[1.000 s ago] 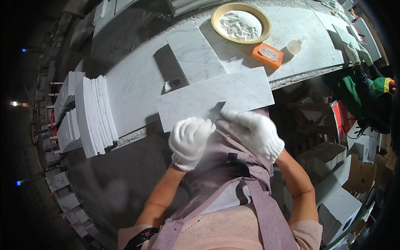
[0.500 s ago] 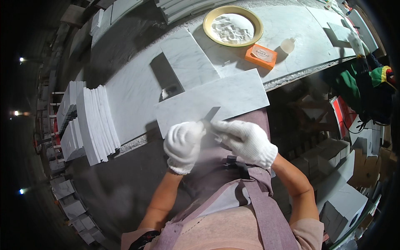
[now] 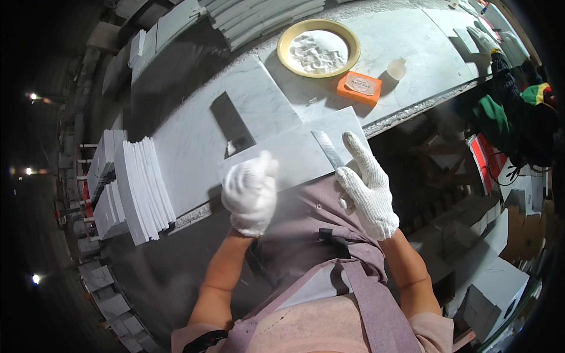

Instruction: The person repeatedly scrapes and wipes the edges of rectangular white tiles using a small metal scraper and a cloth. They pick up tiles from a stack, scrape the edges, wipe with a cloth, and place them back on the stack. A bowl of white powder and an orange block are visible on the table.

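Note:
A long pale marble tile (image 3: 282,159) extends over the front edge of the workbench, in front of my body. My right hand (image 3: 371,197), in a white knit glove, is at the tile's right end. Its forefinger is stretched out, and the other fingers are partly curled. A flat, shiny blade (image 3: 327,148) reaches from its thumb across the tile's face; the grip is partly hidden. My left hand (image 3: 252,193), gloved alike, is at the tile's near left corner. Motion blurs its fingers, and I cannot make out anything in them.
On the marble-topped bench (image 3: 200,141) stand a yellow-rimmed bowl (image 3: 282,56) of white powder, an orange box (image 3: 360,88) and a small translucent container (image 3: 396,69). Stacked tiles (image 3: 144,188) stand at the left. Another person's gloved hand (image 3: 484,40) is at the far right.
My hands have moved apart, the right one going right and turning its fingers upward. The blade, earlier standing up between the gloves, now slants across the tile. The view has shifted slightly.

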The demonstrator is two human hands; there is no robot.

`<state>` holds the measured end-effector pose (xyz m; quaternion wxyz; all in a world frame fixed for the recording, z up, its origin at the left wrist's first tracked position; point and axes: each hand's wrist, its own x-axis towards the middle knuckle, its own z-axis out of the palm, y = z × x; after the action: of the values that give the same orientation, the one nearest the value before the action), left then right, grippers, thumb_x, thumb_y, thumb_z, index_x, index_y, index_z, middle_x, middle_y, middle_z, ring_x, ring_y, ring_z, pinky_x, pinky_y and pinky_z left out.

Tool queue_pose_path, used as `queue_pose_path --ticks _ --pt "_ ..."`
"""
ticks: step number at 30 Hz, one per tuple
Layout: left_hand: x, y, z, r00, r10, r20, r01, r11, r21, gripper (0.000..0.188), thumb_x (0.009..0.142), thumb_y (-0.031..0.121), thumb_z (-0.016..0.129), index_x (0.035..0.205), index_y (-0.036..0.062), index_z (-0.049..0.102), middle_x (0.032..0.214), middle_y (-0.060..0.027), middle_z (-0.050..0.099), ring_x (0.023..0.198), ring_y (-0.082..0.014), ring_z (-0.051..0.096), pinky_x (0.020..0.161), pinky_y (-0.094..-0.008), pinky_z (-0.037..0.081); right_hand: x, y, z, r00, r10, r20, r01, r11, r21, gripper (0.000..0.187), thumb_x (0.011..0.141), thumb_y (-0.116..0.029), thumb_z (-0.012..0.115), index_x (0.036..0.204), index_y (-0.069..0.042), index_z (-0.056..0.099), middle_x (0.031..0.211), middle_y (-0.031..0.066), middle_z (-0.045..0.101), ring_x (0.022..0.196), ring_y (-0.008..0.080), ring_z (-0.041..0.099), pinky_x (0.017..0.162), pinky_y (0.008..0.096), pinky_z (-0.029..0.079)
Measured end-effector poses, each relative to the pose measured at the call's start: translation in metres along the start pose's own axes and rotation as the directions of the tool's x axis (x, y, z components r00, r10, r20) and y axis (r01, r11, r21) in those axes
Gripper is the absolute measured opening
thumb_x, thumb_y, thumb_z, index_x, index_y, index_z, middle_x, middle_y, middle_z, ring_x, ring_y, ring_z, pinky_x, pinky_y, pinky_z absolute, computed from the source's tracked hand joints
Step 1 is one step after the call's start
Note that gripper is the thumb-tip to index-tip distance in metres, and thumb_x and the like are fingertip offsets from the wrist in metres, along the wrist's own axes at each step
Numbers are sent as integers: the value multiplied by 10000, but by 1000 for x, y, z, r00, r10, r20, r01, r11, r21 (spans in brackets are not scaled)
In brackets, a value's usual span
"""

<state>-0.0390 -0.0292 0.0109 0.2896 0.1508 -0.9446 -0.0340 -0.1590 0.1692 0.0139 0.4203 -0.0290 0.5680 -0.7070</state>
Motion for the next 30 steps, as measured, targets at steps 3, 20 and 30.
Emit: queue_pose_path --ticks 3,20,30 --pt "5 0 -4 961 277 -17 -274 937 -215 340 860 74 845 1180 70 729 1009 -112 744 884 -340 720 803 -430 579 0 -2 -3 1000 -1 -4 1 998 57 743 1033 -149 725 1669 -71 348 899 31 649 606 54 568 516 201 474" --pt "212 -33 133 907 223 358 -318 919 233 236 1007 227 563 1003 120 773 880 -159 773 744 -347 771 601 -456 599 -56 76 -113 886 -64 -459 60 998 -24 656 1055 -144 647 1651 -48 390 807 -2 573 565 36 443 473 179 399" --pt "158 -21 106 924 381 -40 -368 911 184 546 965 481 651 1265 25 658 1266 -196 618 1234 -360 559 1063 -526 432 -53 71 -113 799 -23 -601 122 985 125 649 1072 -146 648 1660 -71 383 826 -50 540 608 12 427 502 155 395"
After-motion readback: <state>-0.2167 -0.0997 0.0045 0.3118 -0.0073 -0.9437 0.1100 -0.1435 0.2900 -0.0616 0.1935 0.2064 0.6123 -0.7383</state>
